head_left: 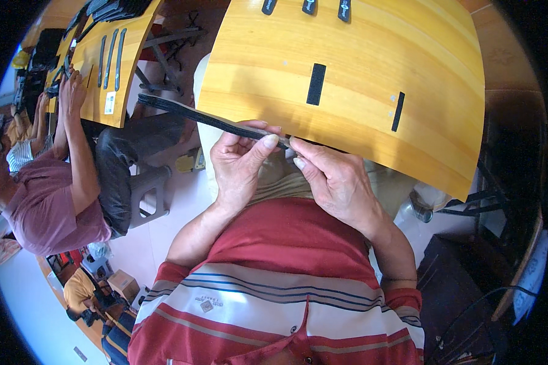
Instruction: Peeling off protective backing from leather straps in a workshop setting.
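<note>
A long black strap (192,113) with a greyish edge slants from the upper left into my hands, just off the table's near edge. My left hand (240,159) is closed around it, thumb pressed on top near its right end. Beside the thumb, the fingertips of my right hand (338,176) pinch that end; its very tip is hidden by the fingers. On the wooden table (371,55) lie a wide black strip (315,84) and a narrower black strip (398,112). Several black strap ends with pale markings, one of them a tab (344,10), show at the far edge.
On the left, a seated person (58,207) works at another wooden table (125,67) with black straps (109,59) on it. A grey plastic stool (149,194) stands between us. Beyond the lower left is a cardboard box (123,285). Dark table legs show at right.
</note>
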Motion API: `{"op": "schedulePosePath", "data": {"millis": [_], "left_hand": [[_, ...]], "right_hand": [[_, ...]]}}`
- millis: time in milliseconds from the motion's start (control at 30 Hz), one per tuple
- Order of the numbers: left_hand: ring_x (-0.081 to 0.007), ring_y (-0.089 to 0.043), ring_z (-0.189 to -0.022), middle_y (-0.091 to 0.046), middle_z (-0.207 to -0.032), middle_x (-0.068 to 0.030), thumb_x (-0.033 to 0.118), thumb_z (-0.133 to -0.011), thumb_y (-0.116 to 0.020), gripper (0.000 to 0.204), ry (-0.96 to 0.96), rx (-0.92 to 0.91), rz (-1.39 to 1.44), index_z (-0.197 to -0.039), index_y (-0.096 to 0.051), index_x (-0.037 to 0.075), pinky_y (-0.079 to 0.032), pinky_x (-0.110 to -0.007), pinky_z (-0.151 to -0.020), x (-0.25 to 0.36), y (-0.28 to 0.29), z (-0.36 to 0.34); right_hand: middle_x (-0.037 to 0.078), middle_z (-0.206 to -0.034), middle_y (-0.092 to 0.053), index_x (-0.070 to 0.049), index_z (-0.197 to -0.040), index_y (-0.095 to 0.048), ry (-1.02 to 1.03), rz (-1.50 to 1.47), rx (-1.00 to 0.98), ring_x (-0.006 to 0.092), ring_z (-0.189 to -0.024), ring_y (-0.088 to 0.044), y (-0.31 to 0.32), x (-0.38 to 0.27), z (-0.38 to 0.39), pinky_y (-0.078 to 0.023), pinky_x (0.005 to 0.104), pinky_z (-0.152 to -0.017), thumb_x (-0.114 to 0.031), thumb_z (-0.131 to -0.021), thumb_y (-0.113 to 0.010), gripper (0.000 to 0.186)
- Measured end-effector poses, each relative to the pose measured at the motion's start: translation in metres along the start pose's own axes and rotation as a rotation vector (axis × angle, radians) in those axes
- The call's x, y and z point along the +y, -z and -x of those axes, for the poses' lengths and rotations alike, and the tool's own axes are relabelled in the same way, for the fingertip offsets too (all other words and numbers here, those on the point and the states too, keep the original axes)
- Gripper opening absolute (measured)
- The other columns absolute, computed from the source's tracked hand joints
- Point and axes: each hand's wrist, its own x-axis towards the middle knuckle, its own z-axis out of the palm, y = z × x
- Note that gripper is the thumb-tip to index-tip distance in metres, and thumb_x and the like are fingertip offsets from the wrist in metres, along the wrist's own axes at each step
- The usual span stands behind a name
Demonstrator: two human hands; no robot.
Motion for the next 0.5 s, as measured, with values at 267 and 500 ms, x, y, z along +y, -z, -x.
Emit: {"op": "schedulePosePath", "data": {"millis": [267, 500], "left_hand": [[-0.0144, -0.070, -0.090, -0.072, -0.104, -0.0133, 0.002, -0.090, -0.071, 0.024, 0.010, -0.012, -0.014, -0.112, -0.063, -0.002, -0.059, -0.028, -0.080, -0.0014, -0.0013, 0.0014], [-0.0145, -0.069, -0.090, -0.072, -0.103, -0.0131, 0.002, -0.089, -0.072, 0.024, 0.015, 0.002, -0.036, -0.112, -0.063, -0.002, -0.059, -0.028, -0.079, -0.0006, -0.0013, 0.0013]], "right_hand": [[0.020, -0.106, -0.072, 0.001, -0.119, -0.067, -0.007, 0.025, -0.033, 0.0299, -0.093, -0.073, 0.0020, -0.0014, 0.0013, -0.058, 0.0359, -0.080, 0.001, -0.088, -0.066, 0.031], [0.019, -0.103, -0.072, 0.001, -0.118, -0.068, -0.010, 0.039, -0.034, 0.0301, -0.091, -0.073, 0.0008, 0.0001, 0.0010, -0.058, 0.0365, -0.079, 0.003, -0.087, -0.067, 0.031]]}}
